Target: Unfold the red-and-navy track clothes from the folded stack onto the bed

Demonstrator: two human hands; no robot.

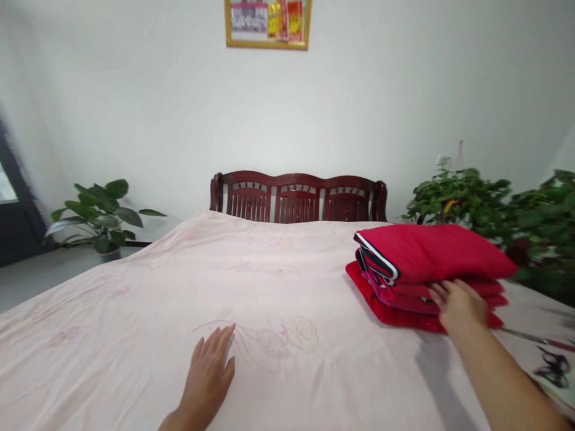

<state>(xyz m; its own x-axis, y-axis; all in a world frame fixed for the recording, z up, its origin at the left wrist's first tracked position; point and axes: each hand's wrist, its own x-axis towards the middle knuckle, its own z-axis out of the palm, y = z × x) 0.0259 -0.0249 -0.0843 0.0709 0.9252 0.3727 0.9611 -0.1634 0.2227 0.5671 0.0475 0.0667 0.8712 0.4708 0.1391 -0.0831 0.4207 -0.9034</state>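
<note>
A stack of folded clothes (431, 254) in red and magenta sits on the right part of a pale pink sheet (287, 281) with embroidered flowers. The topmost red garment has dark trim with a white stripe at its left fold. My right hand (460, 305) is at the near side of the stack, its fingers closed at the edge just under the top garment; the thumb is hidden. To the left, my left hand (211, 362) lies open on the sheet beside the embroidered flower, fingers stretched out and holding nothing.
Near the right edge lie a dark-coloured small object (553, 366) and a thin long tool (523, 335). A carved wooden bench back (297, 197) stands behind the sheet, against the wall. Potted plants (105, 218) flank both sides. A gold picture frame (267, 44) hangs above.
</note>
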